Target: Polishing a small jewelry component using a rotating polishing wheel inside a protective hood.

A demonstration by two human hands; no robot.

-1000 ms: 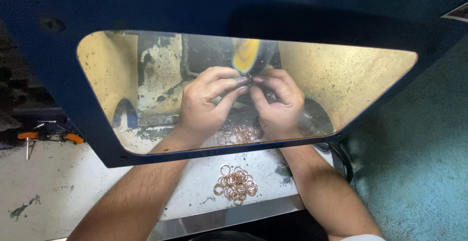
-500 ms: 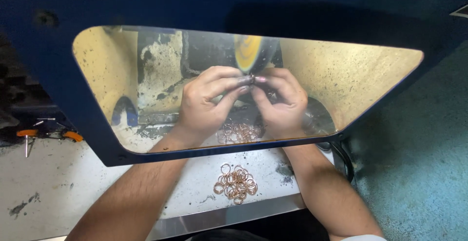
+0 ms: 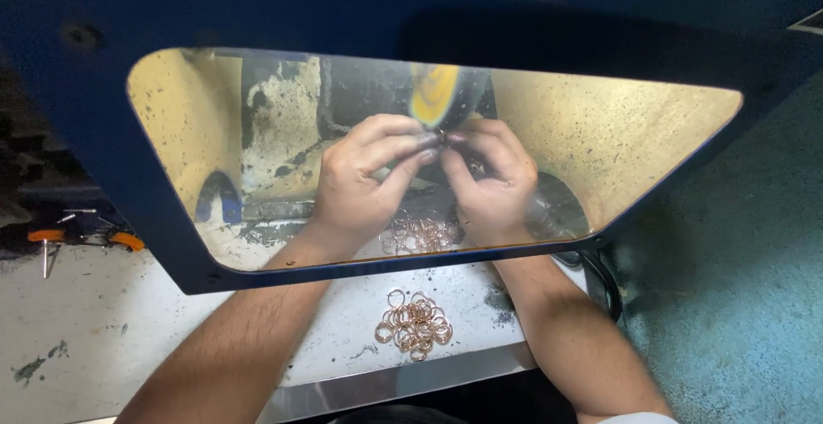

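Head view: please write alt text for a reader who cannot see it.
Seen through a clear shield in a blue hood, the left hand and right hand pinch a small ring against a yellow buffing wheel. A pile of copper-coloured rings lies on the grey bench between the forearms, with another pile behind the shield.

No packages, labels, signs or screens show anywhere around the blue machine hood (image 3: 257, 12): nothing printed sits on its frame, behind its clear window, or on the grey bench below it.
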